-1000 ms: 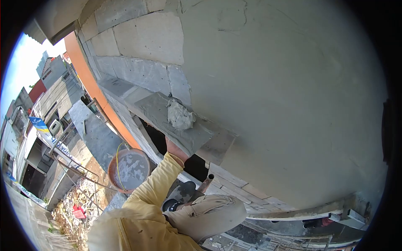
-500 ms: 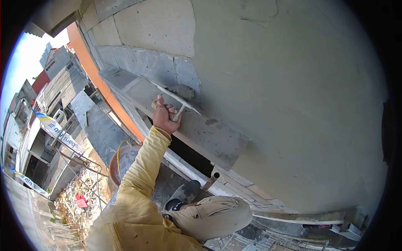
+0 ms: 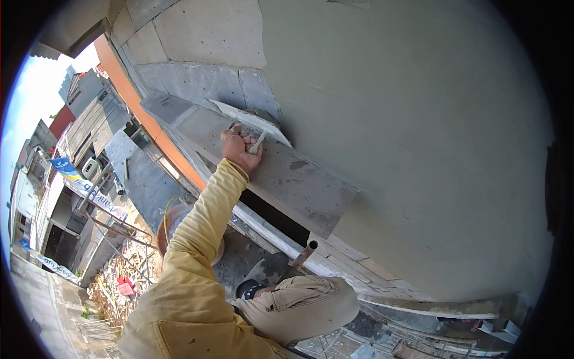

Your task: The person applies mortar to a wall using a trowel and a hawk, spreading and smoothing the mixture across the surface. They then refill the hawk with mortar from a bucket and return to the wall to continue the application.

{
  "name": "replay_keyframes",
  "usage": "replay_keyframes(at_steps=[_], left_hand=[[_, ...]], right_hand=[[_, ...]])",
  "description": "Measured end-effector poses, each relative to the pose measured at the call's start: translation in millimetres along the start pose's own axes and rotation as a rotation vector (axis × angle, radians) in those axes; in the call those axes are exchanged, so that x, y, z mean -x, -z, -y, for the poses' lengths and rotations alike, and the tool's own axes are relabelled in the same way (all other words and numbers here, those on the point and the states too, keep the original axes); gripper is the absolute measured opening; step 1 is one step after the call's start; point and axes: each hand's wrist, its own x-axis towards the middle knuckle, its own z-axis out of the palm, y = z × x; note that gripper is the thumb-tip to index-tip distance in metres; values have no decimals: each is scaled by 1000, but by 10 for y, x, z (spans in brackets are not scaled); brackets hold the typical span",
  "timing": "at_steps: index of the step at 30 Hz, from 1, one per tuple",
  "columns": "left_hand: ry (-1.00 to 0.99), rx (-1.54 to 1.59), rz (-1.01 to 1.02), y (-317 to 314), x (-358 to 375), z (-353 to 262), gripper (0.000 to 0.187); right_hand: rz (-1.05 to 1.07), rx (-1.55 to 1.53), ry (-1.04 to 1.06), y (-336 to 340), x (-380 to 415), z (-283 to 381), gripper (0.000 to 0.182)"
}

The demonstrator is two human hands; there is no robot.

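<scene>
My left hand (image 3: pixel 242 151), at the end of a yellow sleeve, is closed around the handle of a plastering trowel (image 3: pixel 254 122). The thumb lies along the far end of the handle and the fingers curl round it. The trowel's long pale blade is tilted against the angle where a grey ledge (image 3: pixel 287 173) meets the wall. Some dark wet mortar (image 3: pixel 263 113) shows just behind the blade. My right hand is out of view.
Smooth grey plaster (image 3: pixel 406 131) covers the wall on the right; bare blocks (image 3: pixel 203 36) show at upper left. Below the ledge are a tub (image 3: pixel 173 221) with a yellow cord, a pipe end (image 3: pixel 308 248) and my bent knee (image 3: pixel 317 305). Rubble (image 3: pixel 119 269) lies far down at left.
The trowel blade has tilted, so more of its pale face shows. My hand has shifted slightly up and to the right, still gripping the handle. The view has turned a little.
</scene>
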Motion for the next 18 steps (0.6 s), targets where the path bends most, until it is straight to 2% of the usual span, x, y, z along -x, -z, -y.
replay_keyframes(at_steps=[3, 4, 5, 9, 13, 18], left_hand=[[49, 55, 22, -36, -20, -23, 20], [27, 39, 14, -139, 168, -34, 12], [5, 24, 4, -211, 294, -41, 24], [-71, -51, -24, -339, 396, -103, 17], [-87, 5, 85, -501, 466, -218, 20], [-152, 152, 224, -1043, 857, -514, 24]], right_hand=[[12, -11, 10, -114, -58, -41, 31], [14, -15, 14, -140, -69, -37, 31], [17, -18, 18, -173, -85, -42, 31], [26, -34, 38, -312, -145, -49, 32], [28, -53, 42, -430, -113, -89, 32], [23, -72, 68, -544, -110, -114, 33]])
